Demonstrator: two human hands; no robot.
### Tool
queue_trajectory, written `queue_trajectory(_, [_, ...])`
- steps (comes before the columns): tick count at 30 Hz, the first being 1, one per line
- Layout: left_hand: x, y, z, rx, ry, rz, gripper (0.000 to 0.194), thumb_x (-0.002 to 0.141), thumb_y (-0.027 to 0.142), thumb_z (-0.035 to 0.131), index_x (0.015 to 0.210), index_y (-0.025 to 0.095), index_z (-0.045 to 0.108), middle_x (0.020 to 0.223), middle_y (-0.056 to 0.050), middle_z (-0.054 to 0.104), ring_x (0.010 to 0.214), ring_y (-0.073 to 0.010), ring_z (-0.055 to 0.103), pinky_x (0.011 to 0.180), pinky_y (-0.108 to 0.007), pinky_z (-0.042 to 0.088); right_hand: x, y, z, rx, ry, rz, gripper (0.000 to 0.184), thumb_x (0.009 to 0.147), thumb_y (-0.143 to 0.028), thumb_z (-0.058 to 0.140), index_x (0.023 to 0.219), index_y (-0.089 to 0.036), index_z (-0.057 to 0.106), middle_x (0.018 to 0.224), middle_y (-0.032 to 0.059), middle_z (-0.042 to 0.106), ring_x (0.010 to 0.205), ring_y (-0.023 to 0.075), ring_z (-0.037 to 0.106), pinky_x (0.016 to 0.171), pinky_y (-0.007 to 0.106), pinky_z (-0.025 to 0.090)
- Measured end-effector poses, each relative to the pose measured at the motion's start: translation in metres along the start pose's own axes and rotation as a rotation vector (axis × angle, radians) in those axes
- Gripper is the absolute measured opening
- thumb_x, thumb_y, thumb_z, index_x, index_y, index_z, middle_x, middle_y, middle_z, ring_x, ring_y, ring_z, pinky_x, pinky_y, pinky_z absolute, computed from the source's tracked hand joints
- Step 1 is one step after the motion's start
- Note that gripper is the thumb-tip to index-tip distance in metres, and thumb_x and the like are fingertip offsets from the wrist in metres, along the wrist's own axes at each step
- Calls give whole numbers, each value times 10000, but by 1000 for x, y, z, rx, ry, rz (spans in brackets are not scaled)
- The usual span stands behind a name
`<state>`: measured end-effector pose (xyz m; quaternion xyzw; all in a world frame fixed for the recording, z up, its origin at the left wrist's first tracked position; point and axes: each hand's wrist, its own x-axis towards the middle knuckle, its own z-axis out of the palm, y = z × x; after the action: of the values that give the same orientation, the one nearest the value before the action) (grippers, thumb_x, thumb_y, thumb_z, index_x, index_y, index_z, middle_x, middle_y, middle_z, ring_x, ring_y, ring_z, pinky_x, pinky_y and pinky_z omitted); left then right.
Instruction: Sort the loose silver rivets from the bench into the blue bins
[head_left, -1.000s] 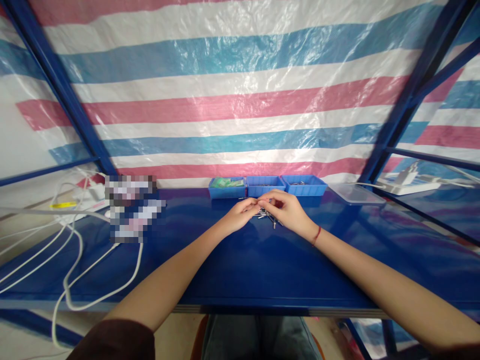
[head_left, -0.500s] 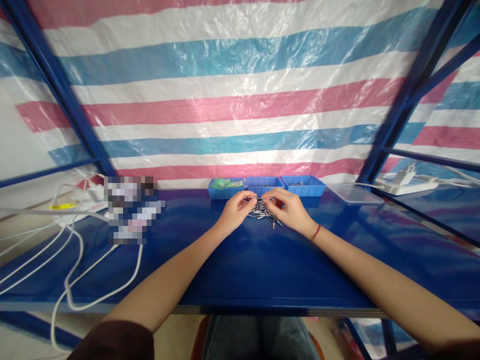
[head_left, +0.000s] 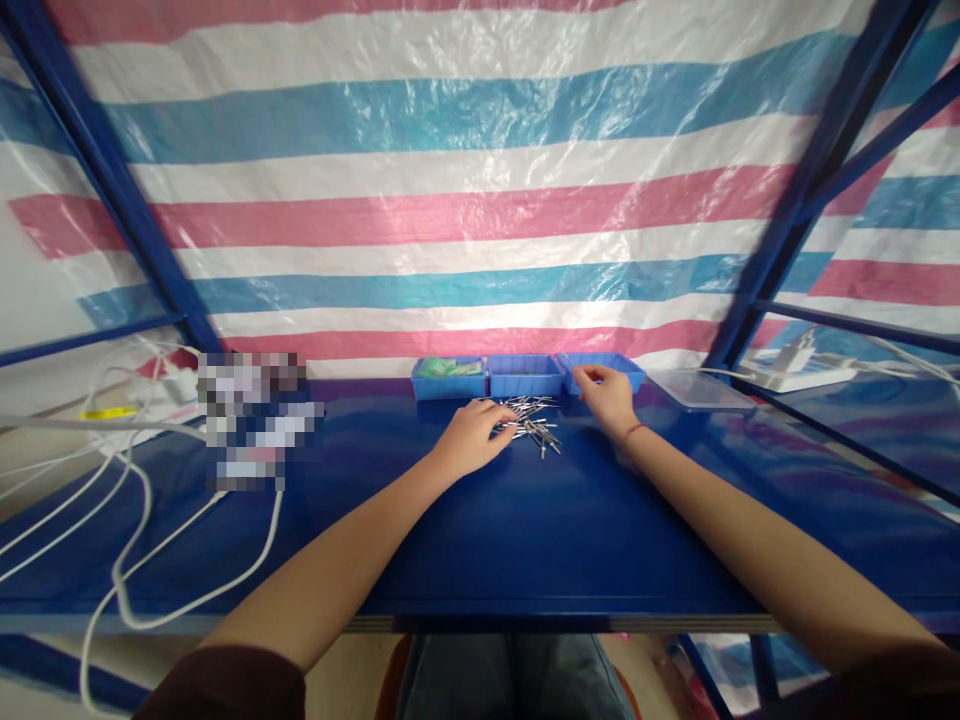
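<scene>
A loose pile of thin, silvery metal pins, shaped like blind rivets, lies on the blue table. My left hand rests at the pile's left edge, thumb and fingers apart and curved toward the nearest pins. Over the front of the right blue bin is my right hand, its thumb and fingertips pinched together. What sits in that pinch, if anything, is too small to make out. The middle blue bin holds some small pieces, hard to tell apart.
Green packets fill the left blue bin. A clear plastic lid lies right of the bins. White power strips stand at both sides, with white cables trailing over the left of the blue table. Blue frame posts flank a striped sheet behind.
Both hands were together above the pile, holding a thin pin between them. They have parted: my right hand has moved right to the right bin, while my left has lowered to the pile.
</scene>
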<state>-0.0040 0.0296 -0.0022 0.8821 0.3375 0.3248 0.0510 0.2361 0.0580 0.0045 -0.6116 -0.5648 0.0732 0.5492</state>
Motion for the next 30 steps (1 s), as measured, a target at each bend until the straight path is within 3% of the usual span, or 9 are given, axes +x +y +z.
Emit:
queue_trajectory(4, [-3,2,6,109,-66,-16,296,831,359,506,1073,238,626,1096,-87,607,1054,-260,510,895,-423,406,23,30,-15,-149,58,-3,283,744,-413,555,771,-157,671,694,95,664,579,209,606,618,366,462])
queue_trajectory(8, [-4,4,8,129,-118,30,355,855,352,471,1175,239,576,1216,-89,555,1143,-266,467,943,-444,375,23,38,-17,-227,70,-42,250,770,-368,526,832,-172,668,795,115,674,757,261,623,736,420,450])
queue_trajectory(12, [-3,9,8,200,-133,86,337,881,363,436,1173,267,574,1241,-44,547,1149,-224,456,962,-392,354,15,27,-8,-251,8,-90,260,790,-293,486,927,-154,659,817,101,680,701,217,620,705,355,451])
queue_trajectory(17, [1,15,12,309,-95,-82,333,813,483,524,949,216,667,973,-58,607,941,-219,530,824,-340,412,0,5,5,-246,-131,-241,292,802,-288,471,987,-148,650,799,69,681,591,162,577,649,298,443])
queue_trajectory(24, [1,24,14,385,-165,-61,287,906,347,405,924,208,655,915,-56,642,859,-210,574,738,-323,406,-29,-30,14,-116,-291,-402,256,807,-255,462,927,-151,664,785,42,680,565,132,561,626,267,448])
queue_trajectory(30, [0,21,12,377,-99,-98,280,916,316,380,926,213,640,916,-59,647,853,-205,582,749,-325,393,-43,-43,15,-7,-385,-399,225,794,-246,469,867,-155,662,769,36,676,614,139,581,619,267,449])
